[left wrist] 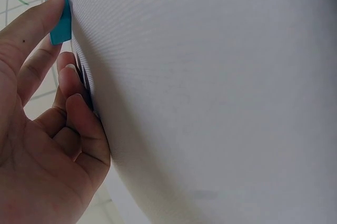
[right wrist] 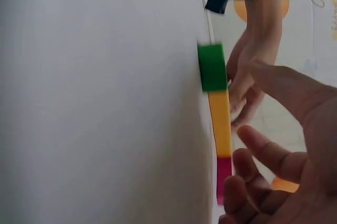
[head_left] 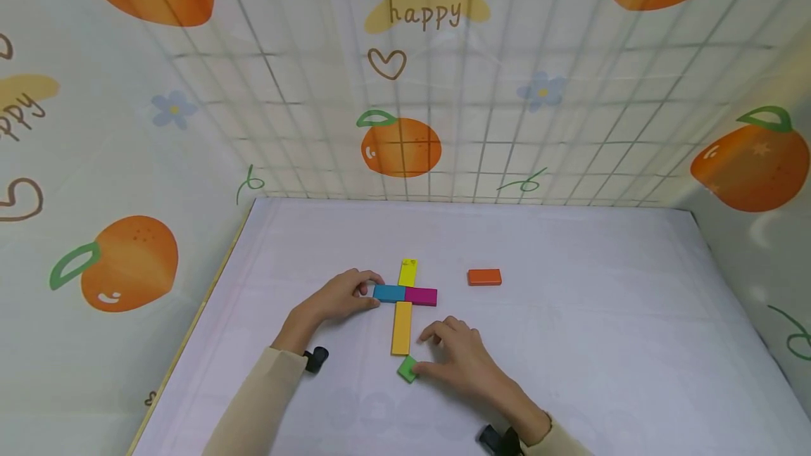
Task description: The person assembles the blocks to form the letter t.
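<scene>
Several flat coloured blocks lie in a cross on the white tabletop. My left hand (head_left: pixel 338 298) pinches the left end of the blue block (head_left: pixel 389 293) between thumb and index finger, its other fingers curled below in the left wrist view. End to end with it lies a magenta block (head_left: pixel 421 296). A yellow block (head_left: pixel 408 272) stands above that row, and a longer amber block (head_left: pixel 402 329) runs down from it. At the amber block's lower end sits a small green block (head_left: pixel 407 369), turned cornerwise. The thumb of my right hand (head_left: pixel 462 357) is right at its edge, the other fingers loosely bent.
An orange-red block (head_left: pixel 484 277) lies apart to the right of the cross. The white tabletop (head_left: pixel 602 315) ends at a patterned cloth backdrop (head_left: pixel 304 111) with oranges on it, behind and at both sides. Black wrist cameras (head_left: pixel 498 440) sit on both wrists.
</scene>
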Action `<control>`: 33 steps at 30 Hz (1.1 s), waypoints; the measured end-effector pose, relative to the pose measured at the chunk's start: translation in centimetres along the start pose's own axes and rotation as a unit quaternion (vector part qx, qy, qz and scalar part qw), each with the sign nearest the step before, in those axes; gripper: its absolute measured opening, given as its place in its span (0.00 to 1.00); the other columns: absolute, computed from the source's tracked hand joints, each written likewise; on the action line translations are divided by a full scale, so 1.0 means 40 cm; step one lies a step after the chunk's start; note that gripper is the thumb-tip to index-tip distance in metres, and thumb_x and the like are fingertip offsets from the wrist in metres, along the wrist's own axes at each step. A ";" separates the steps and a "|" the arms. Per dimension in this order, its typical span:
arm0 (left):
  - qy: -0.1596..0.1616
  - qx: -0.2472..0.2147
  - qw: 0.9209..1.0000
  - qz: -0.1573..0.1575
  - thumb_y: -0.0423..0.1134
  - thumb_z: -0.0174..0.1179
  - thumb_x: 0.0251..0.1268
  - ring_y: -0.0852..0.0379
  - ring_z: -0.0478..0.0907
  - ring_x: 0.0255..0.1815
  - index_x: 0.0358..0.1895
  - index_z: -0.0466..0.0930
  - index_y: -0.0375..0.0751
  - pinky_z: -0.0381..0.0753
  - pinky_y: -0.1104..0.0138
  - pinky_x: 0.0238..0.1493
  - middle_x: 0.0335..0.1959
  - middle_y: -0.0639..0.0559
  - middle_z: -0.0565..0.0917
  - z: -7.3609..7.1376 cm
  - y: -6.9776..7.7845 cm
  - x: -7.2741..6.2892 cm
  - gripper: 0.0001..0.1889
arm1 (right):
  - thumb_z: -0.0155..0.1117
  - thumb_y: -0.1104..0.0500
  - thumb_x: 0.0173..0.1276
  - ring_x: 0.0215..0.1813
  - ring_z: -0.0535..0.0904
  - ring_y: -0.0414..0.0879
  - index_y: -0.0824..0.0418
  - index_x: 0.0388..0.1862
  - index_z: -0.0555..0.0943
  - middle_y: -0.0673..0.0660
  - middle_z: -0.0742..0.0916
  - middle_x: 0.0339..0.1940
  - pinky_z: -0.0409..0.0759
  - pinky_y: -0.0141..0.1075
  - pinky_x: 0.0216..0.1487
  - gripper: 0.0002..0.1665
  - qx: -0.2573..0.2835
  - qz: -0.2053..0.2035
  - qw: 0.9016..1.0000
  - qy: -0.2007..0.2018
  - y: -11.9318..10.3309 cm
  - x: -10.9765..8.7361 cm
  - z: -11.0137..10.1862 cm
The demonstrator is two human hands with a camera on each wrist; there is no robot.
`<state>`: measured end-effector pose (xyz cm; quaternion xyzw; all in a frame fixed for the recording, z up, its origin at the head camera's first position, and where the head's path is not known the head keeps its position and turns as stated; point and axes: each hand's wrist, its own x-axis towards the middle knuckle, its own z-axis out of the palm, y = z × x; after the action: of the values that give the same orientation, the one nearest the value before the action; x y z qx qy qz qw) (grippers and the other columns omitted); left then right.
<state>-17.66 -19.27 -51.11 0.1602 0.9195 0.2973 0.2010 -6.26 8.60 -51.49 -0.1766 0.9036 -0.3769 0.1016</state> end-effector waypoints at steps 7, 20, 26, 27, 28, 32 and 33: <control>-0.002 -0.004 1.000 -0.005 0.47 0.70 0.64 0.55 0.71 0.36 0.56 0.80 0.59 0.72 0.62 0.37 0.33 0.53 0.74 -0.001 0.000 0.001 0.18 | 0.80 0.48 0.56 0.42 0.74 0.45 0.50 0.50 0.83 0.48 0.79 0.37 0.67 0.44 0.45 0.23 0.029 -0.003 0.998 0.053 0.042 0.011 -0.055; -0.003 -0.002 1.000 -0.008 0.47 0.70 0.64 0.54 0.71 0.36 0.57 0.80 0.59 0.72 0.62 0.37 0.33 0.53 0.74 0.000 0.003 0.000 0.19 | 0.79 0.57 0.58 0.39 0.75 0.52 0.57 0.50 0.85 0.56 0.81 0.38 0.73 0.43 0.40 0.21 0.033 -0.056 0.989 0.130 0.127 0.030 -0.152; -0.004 -0.004 1.000 -0.007 0.46 0.70 0.64 0.54 0.71 0.36 0.57 0.80 0.58 0.72 0.62 0.37 0.33 0.53 0.74 -0.001 0.004 -0.001 0.18 | 0.79 0.58 0.59 0.38 0.73 0.53 0.57 0.50 0.86 0.58 0.80 0.37 0.73 0.41 0.37 0.19 0.049 -0.046 0.987 0.144 0.159 0.045 -0.189; -0.005 -0.004 1.000 -0.007 0.47 0.70 0.64 0.54 0.71 0.36 0.57 0.80 0.59 0.72 0.62 0.37 0.33 0.53 0.74 -0.002 0.004 -0.001 0.18 | 0.79 0.59 0.59 0.38 0.73 0.53 0.57 0.49 0.86 0.59 0.80 0.37 0.72 0.41 0.37 0.19 0.050 -0.042 0.987 0.146 0.161 0.047 -0.195; -0.006 -0.005 1.000 -0.007 0.47 0.70 0.64 0.54 0.71 0.36 0.57 0.80 0.59 0.72 0.62 0.37 0.33 0.53 0.74 -0.002 0.004 -0.001 0.19 | 0.79 0.59 0.59 0.38 0.73 0.53 0.57 0.50 0.86 0.59 0.80 0.36 0.72 0.40 0.36 0.20 0.049 -0.041 0.987 0.148 0.164 0.050 -0.201; -0.007 -0.008 1.000 -0.008 0.46 0.70 0.64 0.54 0.71 0.36 0.57 0.80 0.59 0.72 0.62 0.37 0.33 0.53 0.73 -0.003 0.005 -0.002 0.19 | 0.79 0.60 0.58 0.36 0.72 0.52 0.58 0.50 0.86 0.59 0.79 0.35 0.71 0.40 0.34 0.20 0.039 -0.037 0.986 0.158 0.177 0.060 -0.220; -0.008 -0.009 1.000 -0.007 0.46 0.70 0.64 0.54 0.71 0.36 0.57 0.80 0.58 0.72 0.62 0.37 0.33 0.53 0.73 -0.004 0.005 -0.002 0.19 | 0.79 0.60 0.58 0.36 0.72 0.52 0.58 0.50 0.86 0.58 0.79 0.35 0.71 0.39 0.34 0.21 0.038 -0.037 0.986 0.161 0.182 0.062 -0.223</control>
<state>-17.63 -19.22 -50.83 0.1546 0.9164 0.3028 0.2114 -13.12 18.12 -50.63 -0.1430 0.8862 -0.4377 -0.0523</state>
